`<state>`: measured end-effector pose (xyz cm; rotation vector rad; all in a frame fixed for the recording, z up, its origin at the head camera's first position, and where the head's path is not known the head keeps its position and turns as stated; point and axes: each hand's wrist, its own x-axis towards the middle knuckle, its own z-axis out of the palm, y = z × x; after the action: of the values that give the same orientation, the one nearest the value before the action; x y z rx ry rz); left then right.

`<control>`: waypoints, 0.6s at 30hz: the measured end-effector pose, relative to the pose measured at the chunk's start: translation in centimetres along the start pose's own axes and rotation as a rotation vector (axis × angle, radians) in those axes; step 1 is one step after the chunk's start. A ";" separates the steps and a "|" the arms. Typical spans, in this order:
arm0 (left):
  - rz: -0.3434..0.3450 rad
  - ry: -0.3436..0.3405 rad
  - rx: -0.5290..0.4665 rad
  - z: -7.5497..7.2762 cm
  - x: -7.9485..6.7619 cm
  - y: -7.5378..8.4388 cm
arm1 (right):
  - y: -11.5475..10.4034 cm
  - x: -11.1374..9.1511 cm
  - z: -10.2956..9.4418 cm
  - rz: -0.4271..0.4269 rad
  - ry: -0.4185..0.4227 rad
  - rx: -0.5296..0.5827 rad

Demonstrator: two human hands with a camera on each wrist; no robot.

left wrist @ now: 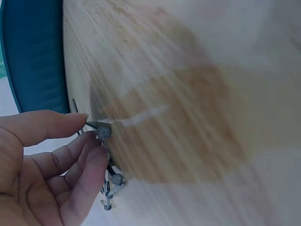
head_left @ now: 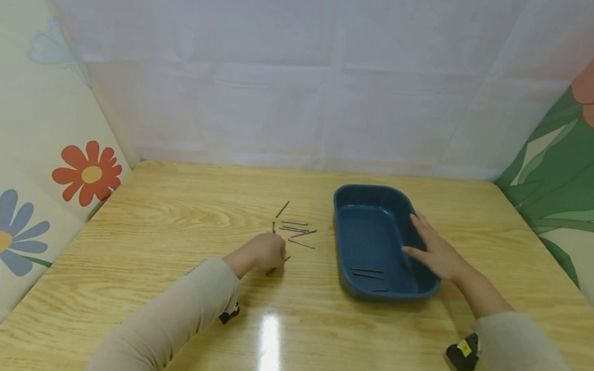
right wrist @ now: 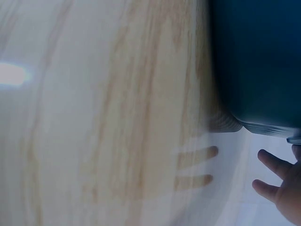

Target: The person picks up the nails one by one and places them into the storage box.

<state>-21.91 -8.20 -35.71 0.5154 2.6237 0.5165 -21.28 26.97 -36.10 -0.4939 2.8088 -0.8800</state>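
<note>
My left hand (head_left: 268, 252) is low over the table, thumb and fingertips pinching a nail (left wrist: 103, 132) by its shank; the round textured head faces the wrist camera. Another nail head (left wrist: 117, 179) shows just below those fingers. Beyond the hand, several loose nails (head_left: 294, 229) lie scattered on the wood. To their right stands a deep blue plastic bin (head_left: 341, 250), with a few nails (head_left: 368, 276) on its floor near the front. My right hand (head_left: 443, 257) rests at the bin's right rim, fingers spread and fairly straight, the thumb reaching over the inside.
The wooden table (head_left: 173, 212) ends at a white cloth backdrop (head_left: 282, 94). Flower-printed panels (head_left: 14, 134) stand at both sides. Black wrist cameras (head_left: 463, 353) hang under the sleeves, close to the tabletop.
</note>
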 end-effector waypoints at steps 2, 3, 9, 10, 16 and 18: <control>-0.001 0.002 0.016 0.1 0.0 0.1 | 0.0 0.0 0.0 0.001 0.000 0.000; 0.001 0.008 0.028 0.1 0.0 0.1 | 0.0 0.0 0.0 0.002 0.000 -0.001; 0.005 0.023 0.082 0.4 0.1 0.2 | -0.1 0.0 0.0 0.009 0.001 0.002; 0.007 0.022 0.095 0.5 0.2 0.3 | -0.1 0.0 0.0 0.009 0.002 0.002; 0.033 0.027 0.178 0.5 0.3 0.7 | -0.1 0.0 0.0 0.007 0.003 -0.010; 0.036 0.027 0.183 0.6 0.4 0.8 | -0.1 0.0 0.0 0.005 0.003 -0.010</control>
<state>-21.74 -7.22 -35.98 0.6168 2.7068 0.2963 -21.24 26.85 -36.06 -0.4878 2.8168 -0.8673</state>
